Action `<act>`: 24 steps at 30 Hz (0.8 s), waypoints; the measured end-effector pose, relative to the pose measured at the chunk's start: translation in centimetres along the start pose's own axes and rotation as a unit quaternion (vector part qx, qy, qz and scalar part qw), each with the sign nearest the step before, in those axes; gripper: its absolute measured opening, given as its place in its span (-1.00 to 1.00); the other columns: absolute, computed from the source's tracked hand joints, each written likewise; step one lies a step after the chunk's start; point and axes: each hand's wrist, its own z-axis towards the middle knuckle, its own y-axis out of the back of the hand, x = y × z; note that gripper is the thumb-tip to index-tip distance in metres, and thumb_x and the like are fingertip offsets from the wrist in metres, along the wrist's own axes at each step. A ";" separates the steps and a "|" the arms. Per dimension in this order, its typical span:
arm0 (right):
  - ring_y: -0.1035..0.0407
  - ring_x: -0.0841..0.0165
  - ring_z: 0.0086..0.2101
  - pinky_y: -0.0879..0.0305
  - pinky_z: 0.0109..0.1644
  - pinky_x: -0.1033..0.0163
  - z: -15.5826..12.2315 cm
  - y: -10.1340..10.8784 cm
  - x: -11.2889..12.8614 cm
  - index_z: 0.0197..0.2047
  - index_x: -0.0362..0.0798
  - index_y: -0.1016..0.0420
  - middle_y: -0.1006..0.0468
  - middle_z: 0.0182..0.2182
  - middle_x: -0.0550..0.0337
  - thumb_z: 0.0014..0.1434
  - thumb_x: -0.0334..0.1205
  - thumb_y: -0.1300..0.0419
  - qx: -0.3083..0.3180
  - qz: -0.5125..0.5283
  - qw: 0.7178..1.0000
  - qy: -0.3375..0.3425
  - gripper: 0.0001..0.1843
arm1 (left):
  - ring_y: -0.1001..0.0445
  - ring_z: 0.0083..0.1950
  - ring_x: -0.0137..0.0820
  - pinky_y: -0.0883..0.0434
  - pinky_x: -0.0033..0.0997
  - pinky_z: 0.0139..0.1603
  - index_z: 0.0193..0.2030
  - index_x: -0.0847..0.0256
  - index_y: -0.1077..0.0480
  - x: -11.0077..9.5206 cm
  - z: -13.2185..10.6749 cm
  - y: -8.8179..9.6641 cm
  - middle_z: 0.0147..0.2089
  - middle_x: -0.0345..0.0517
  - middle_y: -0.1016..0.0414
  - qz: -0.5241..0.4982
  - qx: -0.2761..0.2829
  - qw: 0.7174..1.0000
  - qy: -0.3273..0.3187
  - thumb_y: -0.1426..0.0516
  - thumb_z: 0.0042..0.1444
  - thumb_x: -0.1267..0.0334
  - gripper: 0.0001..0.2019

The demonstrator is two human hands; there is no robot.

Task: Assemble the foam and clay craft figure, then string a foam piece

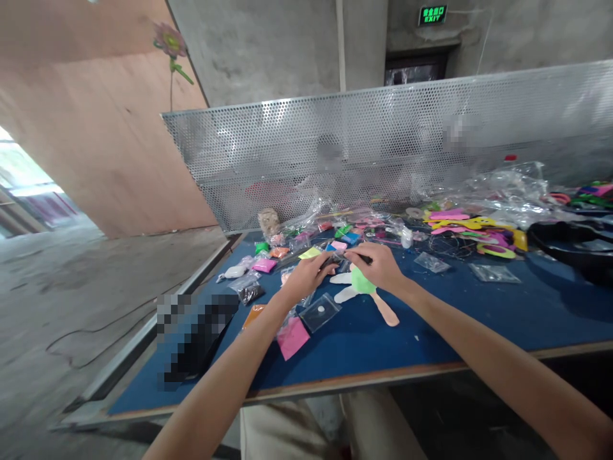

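Concrete wall (pixel 287 57) forms the background, with a green exit sign (pixel 432 15) mounted above a doorway. Forward of it, a perforated metal panel (pixel 383 128) stands along the far side of the blue-topped bench (pixel 460 319). Through the head view I observe both arms extended over the near edge.

Left grip (pixel 305 276) and right grip (pixel 380 265): narrow, fingertips meeting close together at a small greyish item (pixel 338 255). The item is located between the two grips, above the bench; it is too small to identify. I cannot tell whether either grip is closed on it.

Beneath the right grip lies a cutout (pixel 364 282) with a green body, white lobes to the left and a peach strip pointing toward the near edge. Left of the cutout I locate a clear packet (pixel 313 315) containing a white disc, then a pink packet (pixel 293 337) just beside it. At the far right, a heap of coloured pieces (pixel 472 225) lies near crumpled clear film (pixel 507 185).
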 end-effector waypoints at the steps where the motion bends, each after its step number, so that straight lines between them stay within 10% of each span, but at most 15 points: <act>1: -0.45 0.35 -0.40 -0.27 -0.33 0.28 0.0 0.1 0.0 -0.22 -0.01 -0.65 -0.64 -0.39 0.14 0.33 -0.02 -0.10 0.009 0.008 1.000 -0.023 -0.65 | -0.58 -0.19 -0.30 -0.40 -0.41 -0.20 0.16 0.18 -0.28 0.2 0.0 -0.1 -0.15 -0.04 -0.60 0.018 0.001 1.000 -0.012 0.05 0.39 0.10 -0.68; 13: -0.39 0.40 -0.47 -0.18 -0.38 0.30 -0.1 0.1 0.5 -0.39 0.01 -0.65 -0.60 -0.48 0.18 0.18 0.05 -0.26 0.031 0.023 0.999 -0.035 -0.69 | -0.57 -0.12 -0.27 -0.40 -0.38 -0.16 0.17 0.15 -0.29 0.5 0.1 0.1 -0.03 -0.04 -0.58 0.088 0.013 0.994 -0.056 0.04 0.39 0.14 -0.69; 24: -0.40 0.38 -0.48 -0.22 -0.38 0.29 -0.1 -0.2 -0.1 -0.31 -0.06 -0.65 -0.58 -0.49 0.16 0.33 -0.01 -0.08 -0.040 0.028 0.998 -0.049 -0.60 | -0.50 -0.49 -0.38 -0.31 -0.45 -0.34 -0.24 0.18 -0.30 -1.7 0.5 0.1 -0.55 -0.23 -0.49 -0.058 0.043 0.996 0.057 0.04 0.37 0.04 -0.71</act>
